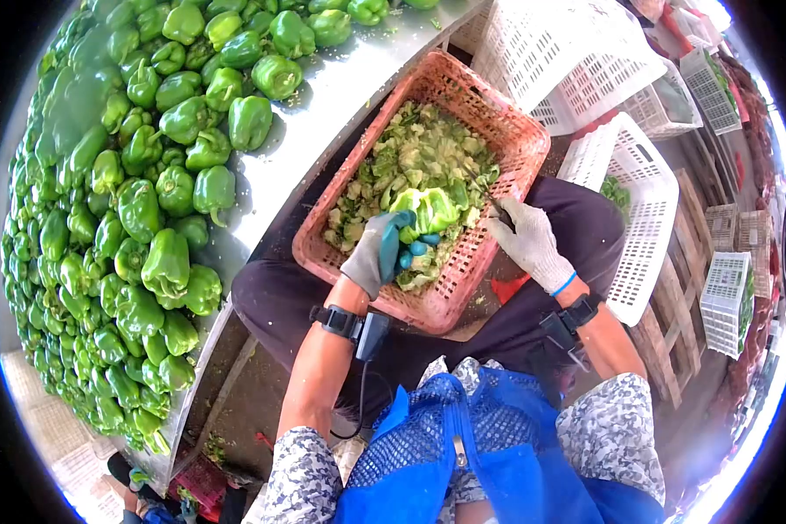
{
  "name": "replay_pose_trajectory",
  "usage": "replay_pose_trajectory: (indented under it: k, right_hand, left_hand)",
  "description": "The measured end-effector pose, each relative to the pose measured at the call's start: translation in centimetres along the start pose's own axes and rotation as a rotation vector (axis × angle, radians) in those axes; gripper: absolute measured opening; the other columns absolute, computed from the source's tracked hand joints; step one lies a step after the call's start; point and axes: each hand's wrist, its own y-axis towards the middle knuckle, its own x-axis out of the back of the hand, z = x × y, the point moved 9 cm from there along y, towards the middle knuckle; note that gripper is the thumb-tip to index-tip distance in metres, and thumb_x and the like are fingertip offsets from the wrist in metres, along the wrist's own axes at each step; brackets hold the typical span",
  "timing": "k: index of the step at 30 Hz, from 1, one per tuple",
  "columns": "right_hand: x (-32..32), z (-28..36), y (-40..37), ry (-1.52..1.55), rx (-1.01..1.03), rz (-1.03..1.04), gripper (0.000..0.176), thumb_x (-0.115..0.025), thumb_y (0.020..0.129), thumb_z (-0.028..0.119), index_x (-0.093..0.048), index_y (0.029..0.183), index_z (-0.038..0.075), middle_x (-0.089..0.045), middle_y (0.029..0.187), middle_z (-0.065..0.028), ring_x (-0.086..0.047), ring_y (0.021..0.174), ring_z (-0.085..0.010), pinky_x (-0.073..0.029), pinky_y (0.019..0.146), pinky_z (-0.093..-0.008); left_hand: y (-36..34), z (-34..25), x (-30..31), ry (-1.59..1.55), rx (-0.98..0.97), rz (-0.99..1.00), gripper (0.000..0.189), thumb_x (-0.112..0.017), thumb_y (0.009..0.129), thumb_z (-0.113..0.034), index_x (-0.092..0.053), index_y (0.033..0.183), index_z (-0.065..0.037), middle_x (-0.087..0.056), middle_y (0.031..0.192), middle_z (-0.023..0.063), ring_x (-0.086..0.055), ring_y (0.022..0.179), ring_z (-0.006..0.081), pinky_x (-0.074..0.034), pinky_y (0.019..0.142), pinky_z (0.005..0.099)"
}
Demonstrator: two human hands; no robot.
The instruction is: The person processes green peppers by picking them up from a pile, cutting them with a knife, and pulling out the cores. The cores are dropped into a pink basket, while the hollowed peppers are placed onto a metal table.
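Observation:
My left hand [380, 249], in a grey glove with blue-green fingertips, grips a light green bell pepper [426, 210] over a red plastic crate [321, 234]. The pepper looks cut, with a pale, bright side facing up. On the crate's right side, my right hand [530, 243], in a whitish glove, is closed around a thin dark knife [489, 194]. Its blade points up and left over the crate, apart from the pepper; the handle is mostly hidden in the glove. Pale green pepper cores and scraps [419, 144] fill the crate.
A metal table [314, 113] at left bears a large heap of green bell peppers [140, 205]. White plastic crates [646, 201] stand to the right, one with green pieces inside. A wooden pallet [672, 323] lies beside them. Another person's hand [118, 489] shows at lower left.

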Motion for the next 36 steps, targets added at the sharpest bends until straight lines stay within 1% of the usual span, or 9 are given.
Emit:
replay_pose_trajectory:
  k: [11,15,16,18,21,23,27,31,36]
  right_hand:
    - [-7.5,2.4,3.6,0.140,-0.294,-0.186,0.030,-0.077,0.077,0.025,-0.063,0.091,0.002,-0.061,0.071,-0.0091,-0.065,0.064,-0.0187,-0.049,0.060,-0.0360]
    - [-9.7,0.9,3.6,0.758,-0.535,-0.161,0.021,-0.071,0.079,0.011,-0.060,0.095,0.003,-0.061,0.070,-0.0058,-0.062,0.055,-0.0162,-0.049,0.050,-0.0325]
    - [-10.0,0.9,3.6,0.909,-0.599,-0.141,0.017,-0.068,0.080,0.007,-0.059,0.094,0.004,-0.060,0.068,-0.0047,-0.061,0.053,-0.0150,-0.048,0.046,-0.0315]
    - [-10.2,0.3,4.7,1.151,-0.633,-0.190,0.018,-0.063,0.082,0.000,-0.055,0.097,0.005,-0.058,0.067,-0.0028,-0.058,0.050,-0.0115,-0.043,0.037,-0.0272]
    - [-5.9,-1.1,6.3,0.928,-0.526,-0.234,0.021,-0.063,0.084,0.000,-0.052,0.101,0.006,-0.060,0.075,-0.0060,-0.057,0.051,-0.0117,-0.045,0.040,-0.0288]
    - [-5.4,-1.2,5.4,0.748,-0.598,-0.155,0.020,-0.064,0.083,0.001,-0.053,0.100,0.005,-0.061,0.077,-0.0068,-0.058,0.054,-0.0131,-0.048,0.045,-0.0300]
    - [-7.9,3.4,4.8,-0.109,0.001,0.030,0.023,-0.065,0.080,0.014,-0.058,0.100,0.007,-0.064,0.079,-0.0088,-0.064,0.066,-0.0190,-0.055,0.060,-0.0350]
    - [-8.4,1.0,3.6,1.176,-0.688,0.015,0.026,-0.068,0.090,0.029,-0.057,0.099,0.007,-0.062,0.073,-0.0056,-0.060,0.056,-0.0148,-0.048,0.046,-0.0309]
    - [-9.1,1.9,2.9,1.324,-0.711,0.012,0.033,-0.077,0.086,0.016,-0.055,0.108,0.004,-0.061,0.077,-0.0033,-0.054,0.046,-0.0124,-0.046,0.038,-0.0282]
  left_hand:
    - [-1.1,-1.7,-1.0,0.425,-0.309,-0.338,0.030,-0.050,0.099,-0.016,-0.059,0.125,-0.004,-0.066,0.079,0.0054,-0.066,0.058,0.0173,-0.046,0.044,0.0289]
    - [-1.0,-2.2,-0.9,1.061,-0.508,-0.433,0.041,-0.054,0.099,-0.017,-0.052,0.138,-0.002,-0.070,0.086,0.0131,-0.068,0.076,0.0209,-0.053,0.066,0.0368]
    - [-1.2,-2.4,-0.8,1.002,-0.483,-0.401,0.045,-0.058,0.096,-0.027,-0.054,0.137,-0.009,-0.070,0.097,0.0258,-0.067,0.088,0.0462,-0.051,0.083,0.0540]
    - [0.0,-1.9,1.6,0.970,-0.512,-0.481,0.046,-0.057,0.096,-0.026,-0.052,0.139,-0.009,-0.071,0.096,0.0238,-0.068,0.086,0.0422,-0.053,0.078,0.0513]
    - [-2.7,-3.6,1.6,0.446,-0.234,-0.464,0.047,-0.053,0.098,-0.012,-0.048,0.144,-0.008,-0.068,0.106,0.0189,-0.069,0.077,0.0242,-0.056,0.058,0.0350]
    - [-2.4,-4.7,3.1,0.353,-0.528,-0.505,0.048,-0.053,0.097,-0.006,-0.046,0.145,-0.006,-0.067,0.112,0.0202,-0.070,0.079,0.0237,-0.057,0.058,0.0330]
    - [-2.9,-4.8,-1.2,1.229,-0.941,-0.483,0.059,-0.057,0.091,0.000,-0.042,0.147,-0.006,-0.060,0.126,0.0252,-0.066,0.104,0.0395,-0.057,0.085,0.0459]
    - [-3.2,-5.7,-1.4,1.308,-0.992,-0.459,0.070,-0.065,0.083,0.001,-0.042,0.149,-0.009,-0.052,0.135,0.0229,-0.054,0.118,0.0426,-0.047,0.100,0.0497]
    - [-5.2,-6.5,-4.2,1.302,-1.238,-0.386,0.085,-0.066,0.070,0.011,-0.042,0.149,-0.009,-0.047,0.143,0.0203,-0.048,0.128,0.0430,-0.043,0.105,0.0491]
